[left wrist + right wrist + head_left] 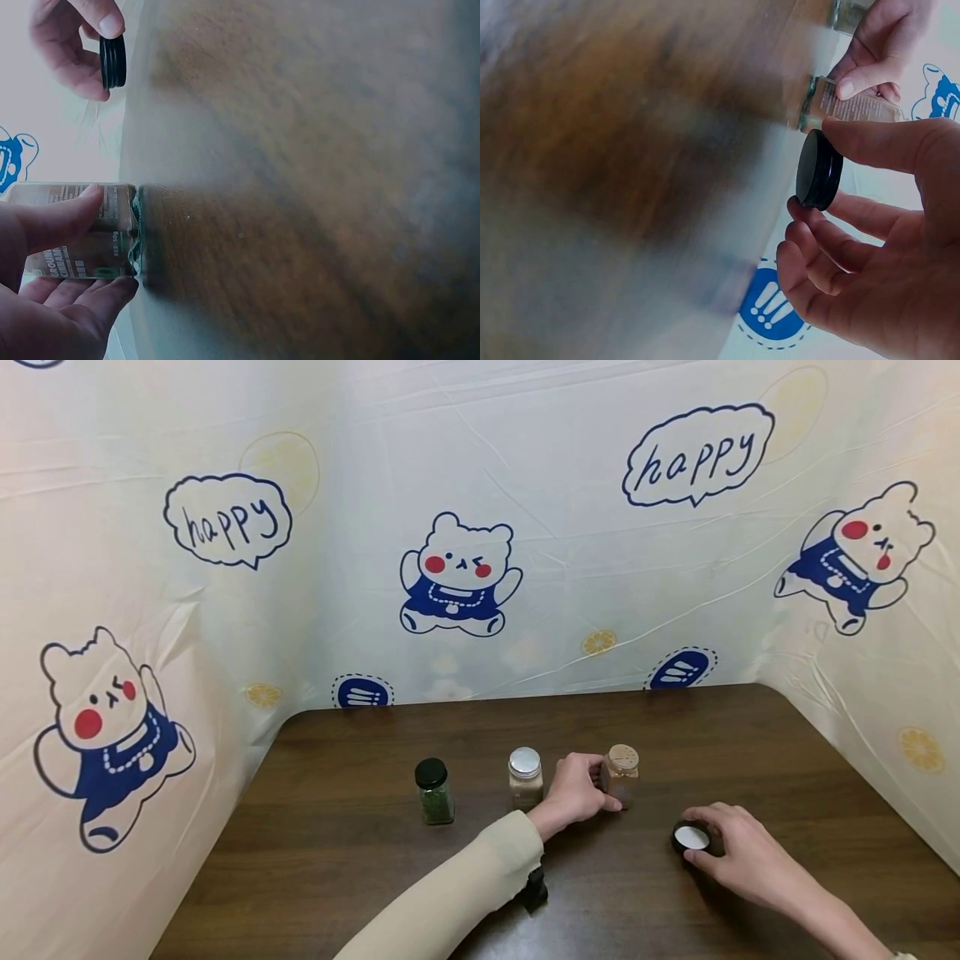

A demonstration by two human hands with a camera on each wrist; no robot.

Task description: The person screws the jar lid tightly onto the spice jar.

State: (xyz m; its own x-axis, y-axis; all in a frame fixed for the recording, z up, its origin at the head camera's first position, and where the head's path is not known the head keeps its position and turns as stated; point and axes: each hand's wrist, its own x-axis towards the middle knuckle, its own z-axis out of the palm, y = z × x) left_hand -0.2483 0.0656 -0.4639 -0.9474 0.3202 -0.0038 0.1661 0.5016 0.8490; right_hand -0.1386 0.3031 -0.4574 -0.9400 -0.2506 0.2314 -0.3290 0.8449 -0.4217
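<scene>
My left hand grips a square glass spice jar of brown powder, thumb on one side and fingers on the other. The jar stands upright on the table, its perforated shaker top uncovered. To its right, my right hand pinches a round black lid between thumb and fingers, white inner side up. In the right wrist view the lid has its flat black top toward the table; whether it touches the wood I cannot tell. The left wrist view shows printed lettering on the held jar.
A silver-capped jar of pale powder stands just left of my left hand. Farther left is a black-capped jar of green flakes. A small black object shows beside my left sleeve. Printed cloth surrounds the brown wooden table.
</scene>
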